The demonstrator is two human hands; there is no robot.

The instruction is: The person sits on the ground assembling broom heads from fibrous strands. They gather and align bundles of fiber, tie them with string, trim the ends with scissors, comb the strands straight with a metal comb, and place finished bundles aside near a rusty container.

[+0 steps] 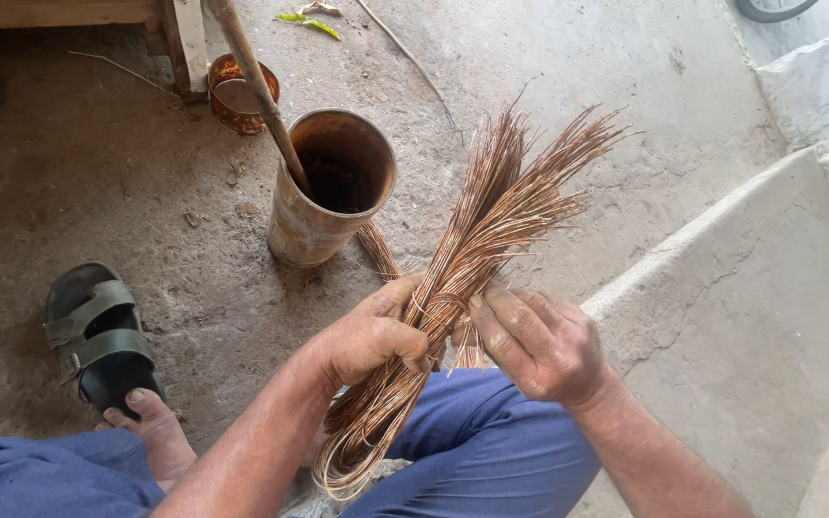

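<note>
A long bundle of thin copper-coloured wires [491, 216] runs from my lap up to the right, its loose ends fanned out and its looped end near my knees. My left hand [373, 336] is closed around the bundle's middle. My right hand [539, 342] grips it from the right, thumb pressing on a wire wound around the bundle.
A rusty metal can [328, 206] with a wooden stick [253, 77] in it stands on the concrete floor ahead. A smaller rusty tin [239, 96] sits behind it by a wooden leg [184, 43]. A dark sandal [98, 336] lies left by my bare foot [157, 430]. A concrete step [760, 317] rises on the right.
</note>
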